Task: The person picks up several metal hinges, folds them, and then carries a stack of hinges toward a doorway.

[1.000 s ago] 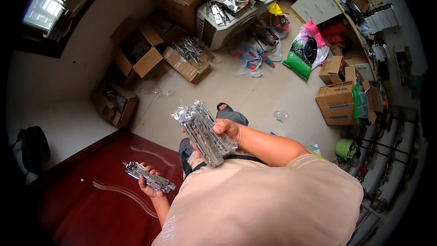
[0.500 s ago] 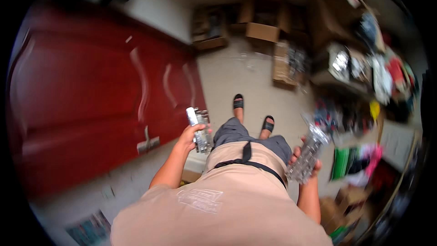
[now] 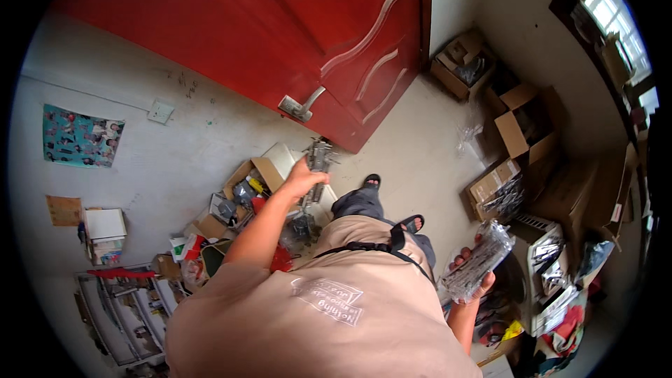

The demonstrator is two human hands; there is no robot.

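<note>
My left hand (image 3: 304,179) is closed round a bundle of grey metal parts (image 3: 320,157) with thin pieces sticking out at its sides. What exactly the parts are is too small to make out. Off to the right, my right hand (image 3: 483,288) grips a long pack wrapped in clear plastic (image 3: 480,262). Metallic pieces show through its wrapping, and fingers curl over its left side. Both hands are held apart, one on each side of my waist. The silver handle of a red door (image 3: 266,42) is just beyond the left-hand bundle.
Open cardboard boxes (image 3: 514,136) stand along the far right wall, one box (image 3: 483,189) filled with metal pieces. At left, a box of mixed items (image 3: 269,171) and a shelf rack (image 3: 105,315) line the wall. Pale floor (image 3: 413,140) lies ahead of my sandals.
My view has turned left, so the door and boxes have shifted rightward and the left wall with its shelf has come into sight. Both hands keep hold of their metal bundle and wrapped pack.
</note>
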